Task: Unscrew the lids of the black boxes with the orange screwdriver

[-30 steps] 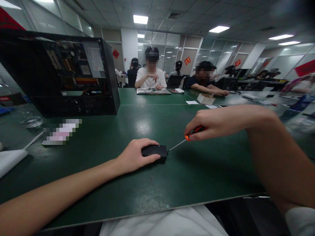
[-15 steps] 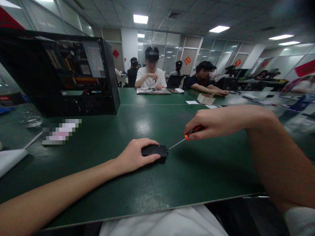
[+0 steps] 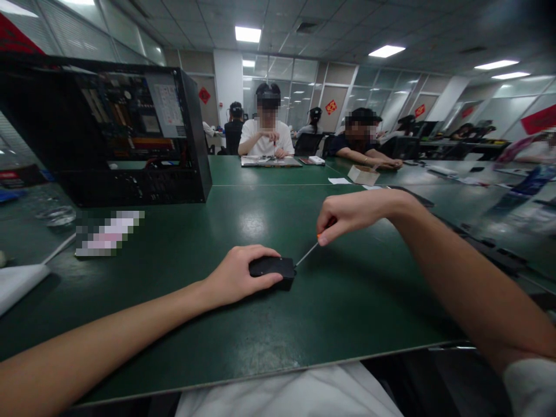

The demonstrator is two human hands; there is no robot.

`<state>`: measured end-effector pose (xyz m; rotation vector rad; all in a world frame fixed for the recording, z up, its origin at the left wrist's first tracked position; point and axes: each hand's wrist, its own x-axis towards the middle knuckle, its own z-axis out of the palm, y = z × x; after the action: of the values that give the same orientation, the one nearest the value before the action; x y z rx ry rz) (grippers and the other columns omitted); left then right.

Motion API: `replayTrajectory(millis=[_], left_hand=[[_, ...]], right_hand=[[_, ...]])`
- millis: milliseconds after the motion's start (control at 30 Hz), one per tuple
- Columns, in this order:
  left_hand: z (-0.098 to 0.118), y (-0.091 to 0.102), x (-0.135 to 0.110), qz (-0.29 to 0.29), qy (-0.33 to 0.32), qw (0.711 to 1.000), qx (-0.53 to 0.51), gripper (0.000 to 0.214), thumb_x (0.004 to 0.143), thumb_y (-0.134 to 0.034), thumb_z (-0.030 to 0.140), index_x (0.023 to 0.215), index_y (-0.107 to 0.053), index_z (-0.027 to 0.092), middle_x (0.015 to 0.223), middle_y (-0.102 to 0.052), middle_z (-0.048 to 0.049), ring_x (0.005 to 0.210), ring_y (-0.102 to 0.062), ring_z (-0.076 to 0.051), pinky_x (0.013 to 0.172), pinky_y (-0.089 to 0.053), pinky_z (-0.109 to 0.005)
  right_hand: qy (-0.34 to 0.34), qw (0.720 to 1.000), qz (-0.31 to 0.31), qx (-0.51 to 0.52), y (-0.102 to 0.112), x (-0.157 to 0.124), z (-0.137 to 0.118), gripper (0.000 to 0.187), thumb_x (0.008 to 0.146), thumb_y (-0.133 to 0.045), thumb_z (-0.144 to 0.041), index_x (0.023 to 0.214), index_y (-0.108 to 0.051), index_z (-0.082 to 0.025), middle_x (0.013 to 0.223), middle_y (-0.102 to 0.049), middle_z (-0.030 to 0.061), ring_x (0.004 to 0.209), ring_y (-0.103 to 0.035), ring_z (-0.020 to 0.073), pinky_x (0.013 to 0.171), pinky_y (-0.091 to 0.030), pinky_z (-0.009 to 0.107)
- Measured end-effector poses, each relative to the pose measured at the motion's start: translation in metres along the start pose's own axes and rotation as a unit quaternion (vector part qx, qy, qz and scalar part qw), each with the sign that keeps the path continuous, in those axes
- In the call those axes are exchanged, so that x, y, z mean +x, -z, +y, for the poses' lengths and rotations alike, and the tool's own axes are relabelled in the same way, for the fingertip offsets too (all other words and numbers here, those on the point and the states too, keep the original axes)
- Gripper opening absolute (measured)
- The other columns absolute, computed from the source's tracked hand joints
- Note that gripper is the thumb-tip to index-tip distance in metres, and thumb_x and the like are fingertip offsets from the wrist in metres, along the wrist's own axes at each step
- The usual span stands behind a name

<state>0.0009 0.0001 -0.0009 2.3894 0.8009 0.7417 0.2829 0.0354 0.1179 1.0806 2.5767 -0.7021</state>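
Note:
A small black rectangular box (image 3: 282, 267) lies on the green tabletop (image 3: 243, 336) in front of me. My left hand (image 3: 245, 271) grips it from the left, thumb along the near side and fingers along the far side. My right hand (image 3: 343, 219) is closed around the red and orange handle of a screwdriver (image 3: 307, 255). Its thin metal shaft slants down to the left, and the tip meets the box's right end. Most of the handle is hidden by my fingers.
An open black computer case (image 3: 191, 139) stands at the back left, a pixelated flat item (image 3: 110, 234) before it. A white object with a cable (image 3: 21, 284) lies far left. A small open box (image 3: 363, 175) sits farther back. Across the table a person (image 3: 267, 130) works.
My right hand has shifted left and its wrist has turned, so the screwdriver's shaft stands steeper. Its tip stays at the box's end. My left hand and the box have hardly moved.

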Motion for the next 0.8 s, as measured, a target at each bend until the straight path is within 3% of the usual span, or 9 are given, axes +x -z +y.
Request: replayTrajectory(millis=[233,533,800], left_hand=[[-0.001,0.000,-0.001,-0.011,-0.008,1.000,-0.006,0.034,0.087,-0.072,0.037,0.115,-0.071,0.019,0.109,-0.076,-0.0050,0.095,-0.069,-0.022,0.084,-0.050,-0.030],[0.000,0.000,0.000,-0.015,-0.004,1.000,-0.012,0.034,0.087,-0.073,0.037,0.116,-0.070,0.018,0.110,-0.075,-0.0055,0.096,-0.069,-0.022,0.084,-0.049,-0.030],[0.001,0.000,0.000,-0.015,-0.002,1.000,-0.010,0.035,0.087,-0.072,0.037,0.117,-0.070,0.018,0.112,-0.075,-0.0062,0.098,-0.069,-0.022,0.087,-0.049,-0.031]], right_hand=[[0.035,0.999,-0.030,0.017,-0.017,0.037,0.016,0.067,0.085,-0.053,-0.072,0.073,-0.073,-0.009,0.059,-0.061,0.0017,0.054,-0.046,0.0095,0.054,-0.031,0.025],[0.021,0.997,0.068,0.039,-0.045,0.005,0.016,0.057,0.088,-0.055,-0.066,0.069,-0.062,-0.013,0.059,-0.047,-0.0036,0.056,-0.041,0.0084,0.054,-0.029,0.023],[0.001,0.994,0.066,0.084,-0.060,-0.001,0.028,0.052,0.090,-0.054,-0.063,0.071,-0.059,-0.014,0.063,-0.046,-0.0042,0.059,-0.041,0.0087,0.055,-0.030,0.024]])
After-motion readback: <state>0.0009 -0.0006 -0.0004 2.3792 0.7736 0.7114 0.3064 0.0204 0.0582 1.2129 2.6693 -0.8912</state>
